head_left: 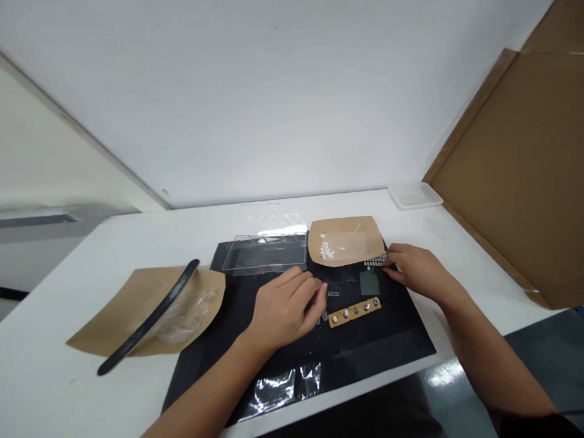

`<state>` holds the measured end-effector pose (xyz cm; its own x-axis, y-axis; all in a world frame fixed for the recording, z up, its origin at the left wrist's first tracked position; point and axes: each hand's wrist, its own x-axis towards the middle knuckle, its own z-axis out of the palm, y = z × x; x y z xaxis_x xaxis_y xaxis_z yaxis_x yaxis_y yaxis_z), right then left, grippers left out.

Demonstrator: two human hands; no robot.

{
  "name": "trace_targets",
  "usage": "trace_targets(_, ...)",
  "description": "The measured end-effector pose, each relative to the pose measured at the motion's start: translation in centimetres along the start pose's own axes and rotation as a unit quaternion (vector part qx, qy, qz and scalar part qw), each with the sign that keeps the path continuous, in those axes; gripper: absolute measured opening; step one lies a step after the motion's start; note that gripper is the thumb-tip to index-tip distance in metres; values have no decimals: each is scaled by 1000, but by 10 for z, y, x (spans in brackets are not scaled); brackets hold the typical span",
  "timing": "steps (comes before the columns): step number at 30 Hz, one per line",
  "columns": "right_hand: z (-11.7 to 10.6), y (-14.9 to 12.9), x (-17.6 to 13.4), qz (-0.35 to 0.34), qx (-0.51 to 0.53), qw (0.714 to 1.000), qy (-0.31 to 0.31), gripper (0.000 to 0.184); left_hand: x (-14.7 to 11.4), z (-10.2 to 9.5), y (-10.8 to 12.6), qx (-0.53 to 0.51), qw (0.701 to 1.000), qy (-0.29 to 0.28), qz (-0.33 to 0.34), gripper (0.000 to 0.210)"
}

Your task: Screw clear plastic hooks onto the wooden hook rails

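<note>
On the left, a curved black stick [150, 316] with rounded ends lies across a brown paper sheet [109, 310], with crinkly clear plastic [182, 316] beside it. A flat black mat [387, 347] takes up the middle of the white table [86, 261], and a see-through plastic box [267, 254] sits at its back. The left hand [285, 304] is over the mat, thumb and pointing finger close together; I can't tell if something tiny is between them. Small clear nail-shaped pieces [333, 294] lie by its fingertips. Next comes a smaller brown paper piece [340, 224] with white bits [326, 250] on it. In front of it, a tan strip [350, 314] carries five little pieces in a row, near a dark green square [369, 283]. The right hand [408, 266] has its fingertips at the edge of a dotted sheet [375, 261]; I can't tell how tightly they close. The mat's front right part is bare, with room to move. Farther right are a whitish plastic tray [415, 198] and a tall cardboard wall [511, 170].
</note>
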<state>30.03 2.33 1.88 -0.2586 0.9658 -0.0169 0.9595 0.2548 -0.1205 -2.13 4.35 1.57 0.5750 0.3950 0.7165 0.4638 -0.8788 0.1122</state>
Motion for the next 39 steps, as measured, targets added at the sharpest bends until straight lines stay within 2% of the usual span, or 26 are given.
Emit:
trace_targets(7, 2, -13, 1, 13, -66, 998, -3, 17, -2, 3, -1, -24, 1000, 20, 1, 22)
trace_targets(14, 1, -5, 1, 7, -51, 999, 7, 15, -3, 2, 2, -40, 999, 3, 4, 20)
trace_targets(24, 19, 5, 4, 13, -24, 999, 28, 16, -2, 5, 8, -67, 998, 13, 12, 18)
trace_targets(28, 11, 8, 2, 20, 2, 999, 31, 18, -3, 3, 7, -66, 998, 21, 9, 19)
trace_targets(32, 1, 8, -2, 10, 45, 999, 15, 3, -2, 3, 7, -64, 998, 25, 8, 19)
trace_targets(39, -1, 4, 0, 49, 28, 998, 6, 6, -4, 7, 1, -62, 997, 35, -20, 20)
